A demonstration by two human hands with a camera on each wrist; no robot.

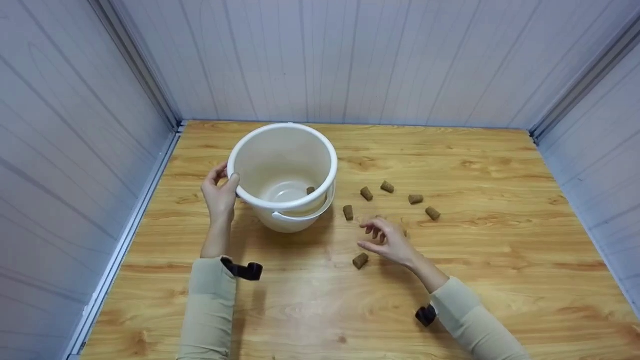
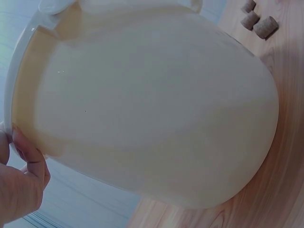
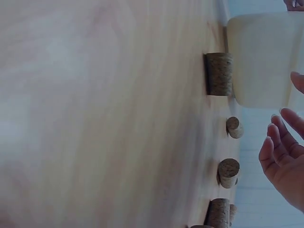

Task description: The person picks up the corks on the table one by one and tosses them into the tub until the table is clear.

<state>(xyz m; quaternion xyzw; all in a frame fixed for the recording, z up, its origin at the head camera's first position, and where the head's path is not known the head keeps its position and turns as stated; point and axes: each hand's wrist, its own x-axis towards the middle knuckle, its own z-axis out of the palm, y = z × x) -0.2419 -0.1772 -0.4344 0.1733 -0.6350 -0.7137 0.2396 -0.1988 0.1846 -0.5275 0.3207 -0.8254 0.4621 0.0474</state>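
A white bucket [image 1: 280, 160] stands on a wood-grained table [image 1: 300, 310], left of centre in the head view, its mouth facing up and its handle [image 1: 300, 219] lowered along the near right side of the rim. The left hand [image 1: 221, 197] grips the rim at the bucket's left side, the thumb over the edge and the fingers curled beneath it on the outside, as the left wrist view also shows. The right hand [image 1: 392, 245] is held above the table to the right of the bucket, its fingers loosely bent, the thumb well apart from them, and nothing in its grasp. One cork [image 1: 311, 190] is visible inside the bucket, partly covered by the rim. Nearest the right hand, a loose cork [image 1: 360, 260] lies on the table just below the thumb in the head view. Another brown cork [image 1: 348, 212] lies between the hand and the bucket; four further corks [image 1: 416, 199] lie scattered beyond the hand, and an object behind it is too hidden to identify fully. Pale panelled walls [image 1: 325, 60] enclose the table at the back and both sides.
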